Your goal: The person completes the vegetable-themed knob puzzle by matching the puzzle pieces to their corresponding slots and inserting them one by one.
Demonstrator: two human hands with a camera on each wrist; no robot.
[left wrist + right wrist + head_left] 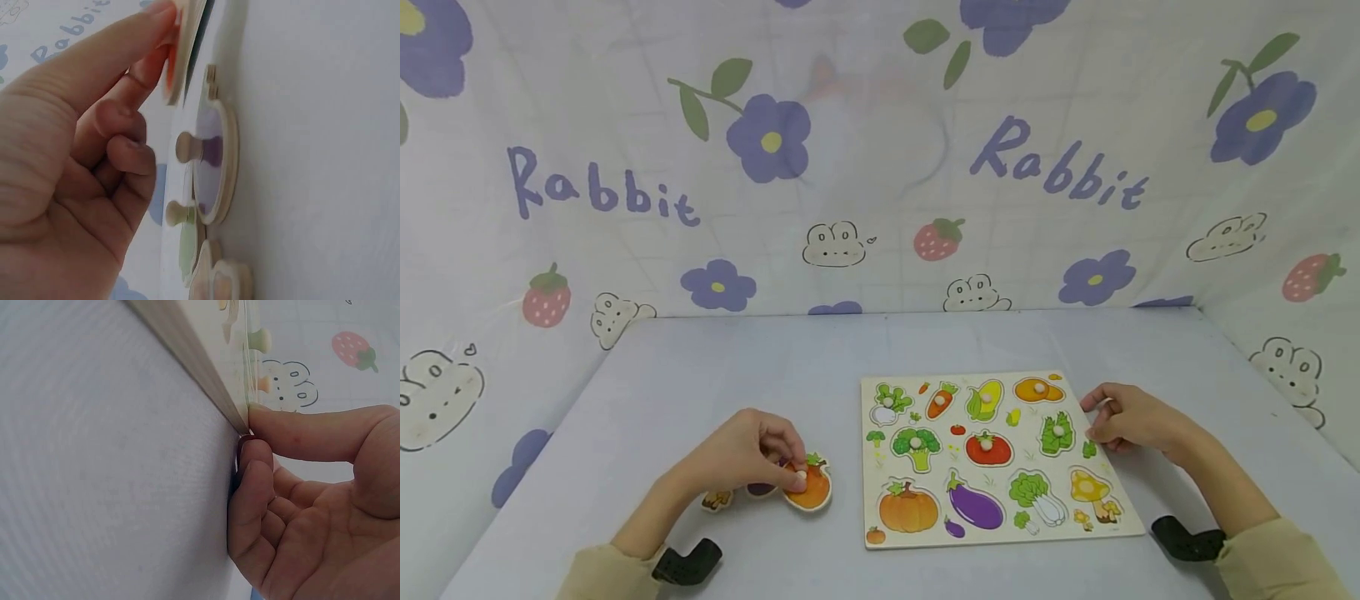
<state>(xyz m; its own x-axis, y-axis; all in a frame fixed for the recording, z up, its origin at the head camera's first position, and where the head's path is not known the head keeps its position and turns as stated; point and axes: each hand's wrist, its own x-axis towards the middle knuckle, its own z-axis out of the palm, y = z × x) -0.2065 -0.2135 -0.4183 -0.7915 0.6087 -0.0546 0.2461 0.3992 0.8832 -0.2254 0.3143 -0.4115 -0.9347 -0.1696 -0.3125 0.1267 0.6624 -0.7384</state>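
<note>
By its small knob, my left hand [741,454] pinches a wooden pumpkin puzzle piece [811,497], left of the vegetable puzzle board [953,410]. In the left wrist view this piece is tilted up, its edge toward the camera. Below that hand lie an eggplant piece [211,172], a green piece [187,250] and a mushroom piece [717,500], partly hidden in the head view. My right hand [1138,423] grips the board's right edge, thumb on top and curled fingers at the rim.
Knobbed pieces such as the broccoli [916,454] and tomato [988,450] sit in the board's upper two rows. Its bottom row shows knobless pictures of a pumpkin [908,510], an eggplant [976,507], a leafy vegetable and mushrooms. A patterned curtain [880,200] rises behind the table.
</note>
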